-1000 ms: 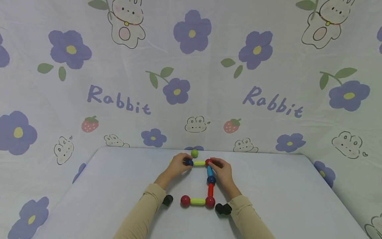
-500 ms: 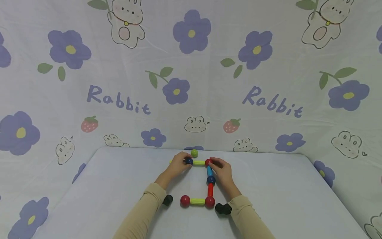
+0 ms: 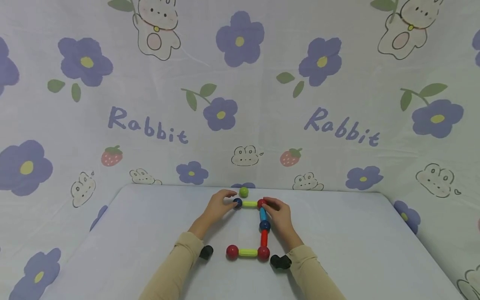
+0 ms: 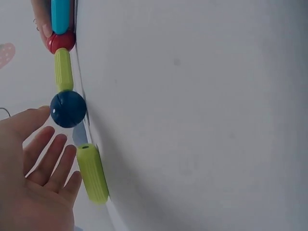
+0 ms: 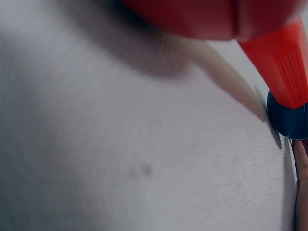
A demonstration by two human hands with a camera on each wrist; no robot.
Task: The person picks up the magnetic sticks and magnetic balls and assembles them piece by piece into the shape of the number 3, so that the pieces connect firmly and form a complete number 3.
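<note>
My left hand (image 3: 218,206) has its fingers spread. In the left wrist view its thumb is at the dark blue ball (image 4: 68,109), seemingly touching it. A yellow-green rod (image 4: 62,70) joins that ball to a red ball (image 3: 261,203), which my right hand (image 3: 279,213) pinches. From the red ball a light blue rod (image 3: 263,214) runs to a second blue ball (image 3: 264,225), then a red rod (image 3: 264,238) leads to the near red ball (image 3: 263,253). A separate yellow-green rod (image 4: 92,173) lies beside my left fingers, apart from the blue ball; the hand hides it in the head view.
Another yellow-green rod (image 3: 248,252) ends in a red ball (image 3: 232,251) at the near left of the chain. A loose green ball (image 3: 243,192) sits at the table's back edge, by the patterned cloth (image 3: 240,104). Dark wrist devices (image 3: 281,262) hang below both forearms.
My left hand has loosened from the blue ball, spread its fingers and drawn slightly left. The right hand stays at the red ball, and the chain has barely moved.
</note>
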